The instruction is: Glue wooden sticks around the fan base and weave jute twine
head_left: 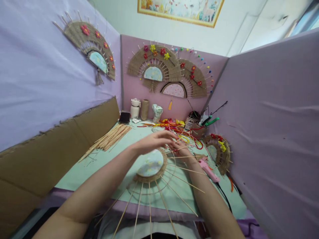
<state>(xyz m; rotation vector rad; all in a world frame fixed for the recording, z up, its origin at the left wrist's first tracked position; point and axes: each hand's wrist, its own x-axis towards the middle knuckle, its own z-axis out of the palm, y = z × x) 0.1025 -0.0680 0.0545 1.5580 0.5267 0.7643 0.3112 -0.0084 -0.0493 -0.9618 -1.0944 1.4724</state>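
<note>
A half-made fan (163, 162) lies in front of me, partly beyond the table's front edge. Its pale floral cloth centre (151, 163) has a woven twine border, and thin sticks (150, 207) spread outward from it. A thin ring of cord runs loosely across the sticks. At the fan's far right side, my right hand (180, 148) has its fingers closed around the sticks. My left hand (159, 139) reaches over the fan from the left, arched, its fingertips meeting the right fingers. What the left fingertips pinch is too small to make out.
Loose sticks (113, 136) lie left, beside a cardboard strip (62, 149). A pink glue gun (209, 171) with a black cord and a flowered fan (220, 152) are at right. Coloured fuzzy stems (171, 124), a twine spool (145, 110) and a tool pot (198, 130) stand or lie behind.
</note>
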